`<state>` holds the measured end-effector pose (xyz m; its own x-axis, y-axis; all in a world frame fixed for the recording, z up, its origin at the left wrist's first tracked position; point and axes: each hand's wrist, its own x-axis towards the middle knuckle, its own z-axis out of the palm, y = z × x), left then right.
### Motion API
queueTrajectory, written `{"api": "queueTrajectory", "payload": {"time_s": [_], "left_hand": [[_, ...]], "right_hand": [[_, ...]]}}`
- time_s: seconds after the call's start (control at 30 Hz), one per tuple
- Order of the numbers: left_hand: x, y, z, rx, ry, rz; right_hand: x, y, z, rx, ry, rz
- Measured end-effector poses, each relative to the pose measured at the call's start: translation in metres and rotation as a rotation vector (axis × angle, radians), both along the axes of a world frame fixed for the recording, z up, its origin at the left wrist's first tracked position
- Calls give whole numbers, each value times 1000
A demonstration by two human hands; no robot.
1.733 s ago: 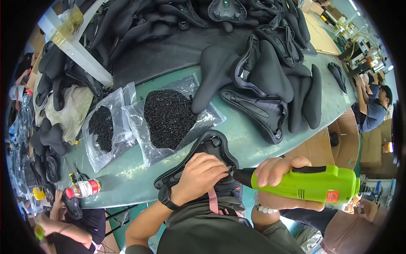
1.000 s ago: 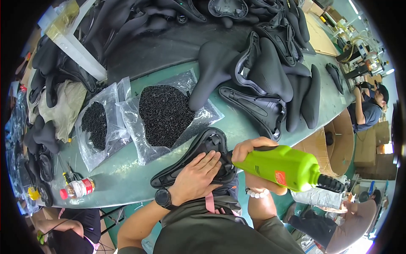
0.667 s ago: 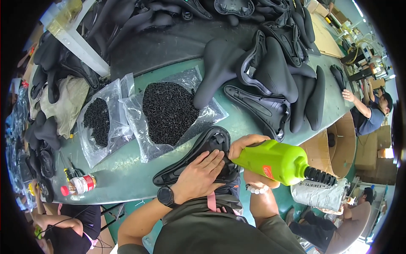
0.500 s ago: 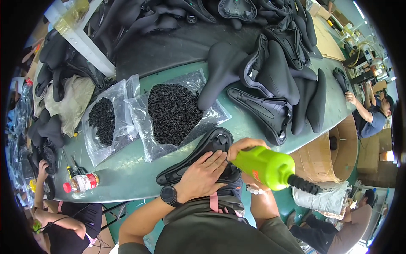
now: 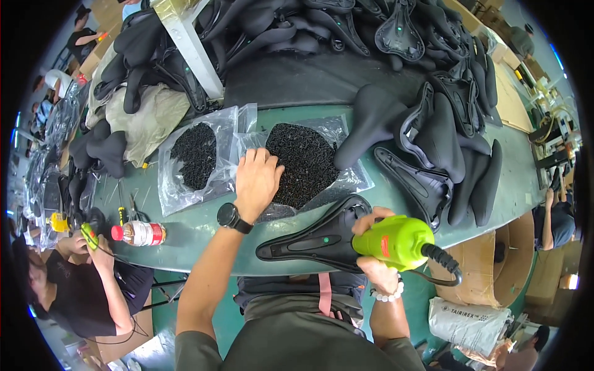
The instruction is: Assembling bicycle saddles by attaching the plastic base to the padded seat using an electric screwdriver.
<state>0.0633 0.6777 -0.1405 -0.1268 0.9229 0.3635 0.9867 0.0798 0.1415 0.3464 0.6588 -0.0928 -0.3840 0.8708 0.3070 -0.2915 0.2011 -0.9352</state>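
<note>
My right hand [image 5: 375,250] is wrapped around a bright green electric screwdriver [image 5: 396,242], its black cord trailing off to the right. Under the tool's front end lies a black bicycle saddle [image 5: 322,232], underside up, at the table's near edge. Over the left side of an open plastic bag of small black screws [image 5: 300,162] is my left hand [image 5: 257,182]. Its fingers are curled down and close together; their tips are hidden, so anything pinched there does not show. A second bag of black screws [image 5: 197,157] lies to the left.
Piled saddles [image 5: 427,142] occupy the table's right and far side. At the left stand a red-capped bottle [image 5: 139,234] and a yellow-handled screwdriver [image 5: 121,213]. A metal post [image 5: 192,52] rises at the back. A co-worker [image 5: 80,287] sits at the left; a cardboard box [image 5: 482,266] is at the right.
My left hand has left the saddle and moved up and left to the screw bag. The screwdriver stays in my right hand over the saddle. The view has shifted, so the table appears further right.
</note>
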Motion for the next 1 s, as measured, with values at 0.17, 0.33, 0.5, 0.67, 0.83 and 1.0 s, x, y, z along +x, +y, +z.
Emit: {"api": "queueTrajectory", "payload": {"time_s": [0.17, 0.33, 0.5, 0.67, 0.83, 1.0], "left_hand": [[-6, 4, -5, 75, -26, -23], [-2, -3, 0, 127, -200, -120], [56, -44, 20, -63, -1668, 70], [105, -87, 25, -165, -2350, 141], [113, -97, 32, -124, -2519, 203], [111, -101, 39, -105, -2618, 232]], "right_hand": [[-10, 4, 6, -90, 27, -138], [-1, 6, 22, -16, 257, -107], [-13, 1, 40, 62, 432, -61], [-34, 0, 45, 315, 476, 15], [-48, -9, 40, 317, 523, 11], [-56, -13, 44, 458, 514, 34]]}}
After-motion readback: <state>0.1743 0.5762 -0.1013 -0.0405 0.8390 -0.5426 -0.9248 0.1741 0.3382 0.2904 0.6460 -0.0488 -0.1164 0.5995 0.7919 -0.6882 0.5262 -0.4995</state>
